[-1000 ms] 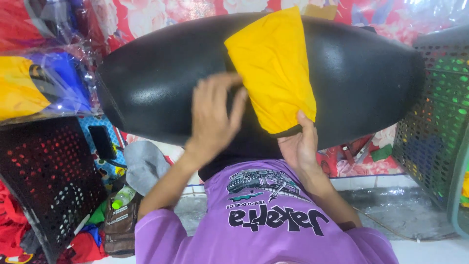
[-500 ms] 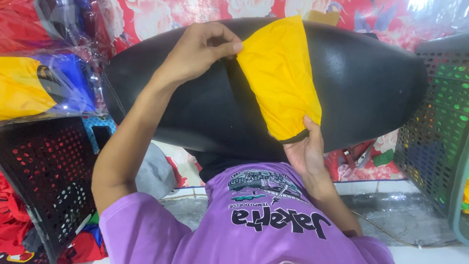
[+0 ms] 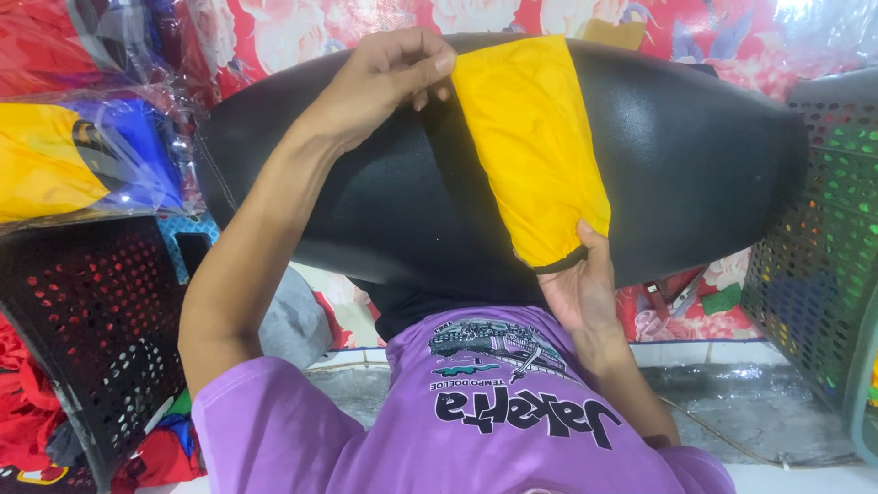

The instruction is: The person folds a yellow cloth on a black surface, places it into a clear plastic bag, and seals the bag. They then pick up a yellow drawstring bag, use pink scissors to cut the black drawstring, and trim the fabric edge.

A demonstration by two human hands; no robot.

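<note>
Both hands' grips clamp the yellow cover (image 3: 530, 146) on the black seat (image 3: 695, 165): left hand (image 3: 389, 78) top, right hand (image 3: 581, 288) bottom.

The person is wearing a purple short-sleeved T-shirt (image 3: 476, 439) with a printed graphic on the chest: a small grey and teal drawing above bold black lettering. The sleeves are ending above the elbows, leaving both forearms bare. The left hand (image 3: 389, 78) and right hand (image 3: 581, 288) are wearing no gloves or rings.

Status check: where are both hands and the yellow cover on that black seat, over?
Left hand pinches yellow cover at top edge. Right hand grips its lower end. Cover wraps black seat. Nothing blocking.
</note>
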